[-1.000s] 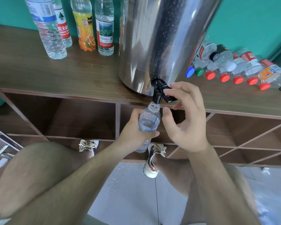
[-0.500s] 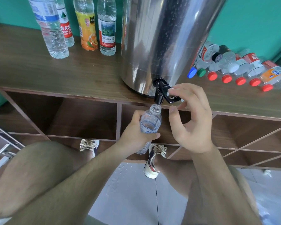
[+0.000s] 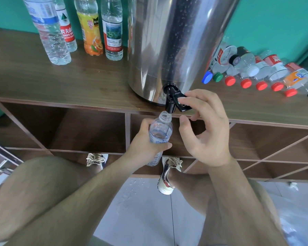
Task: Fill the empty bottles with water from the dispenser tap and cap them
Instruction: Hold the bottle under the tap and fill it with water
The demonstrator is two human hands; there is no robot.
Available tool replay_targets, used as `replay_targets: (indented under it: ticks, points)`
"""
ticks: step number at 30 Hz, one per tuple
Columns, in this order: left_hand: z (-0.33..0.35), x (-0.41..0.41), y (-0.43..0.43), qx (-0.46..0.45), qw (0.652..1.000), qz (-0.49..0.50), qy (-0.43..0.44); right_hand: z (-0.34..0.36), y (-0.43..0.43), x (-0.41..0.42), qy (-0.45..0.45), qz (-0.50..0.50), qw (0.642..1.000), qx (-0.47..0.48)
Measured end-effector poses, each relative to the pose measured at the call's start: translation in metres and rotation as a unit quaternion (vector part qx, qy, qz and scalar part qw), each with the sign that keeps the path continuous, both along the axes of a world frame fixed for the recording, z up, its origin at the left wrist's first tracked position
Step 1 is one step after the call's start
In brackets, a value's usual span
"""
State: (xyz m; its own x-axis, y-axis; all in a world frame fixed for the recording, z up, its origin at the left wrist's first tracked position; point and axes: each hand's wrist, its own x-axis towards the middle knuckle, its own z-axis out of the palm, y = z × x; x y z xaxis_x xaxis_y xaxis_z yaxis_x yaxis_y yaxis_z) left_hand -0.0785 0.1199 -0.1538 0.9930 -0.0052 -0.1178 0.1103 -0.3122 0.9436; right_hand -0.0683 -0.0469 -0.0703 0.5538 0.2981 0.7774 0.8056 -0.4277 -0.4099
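- Barely anything had moved: the bottle (image 3: 160, 132) stayed uncapped, its mouth just below the tap (image 3: 170, 101).
- Left hand (image 3: 142, 141) gripped the bottle's middle.
- Right hand (image 3: 209, 132) curled fingers over the tap's lever, thumb beneath.
- Capped bottles (image 3: 256, 70) lay right of the dispenser (image 3: 167, 41).

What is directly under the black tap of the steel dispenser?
An uncapped clear plastic bottle, gripped by the left hand, its mouth just below. The hand covers its middle.
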Motion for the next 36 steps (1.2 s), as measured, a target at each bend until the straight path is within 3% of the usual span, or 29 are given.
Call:
replay_targets:
  ticks: [36]
  points:
    - [-0.0013,-0.0017,-0.0003,-0.013,1.0,0.001,-0.003,0.0053,0.0084,-0.0057,0.035,0.015,0.999,0.034]
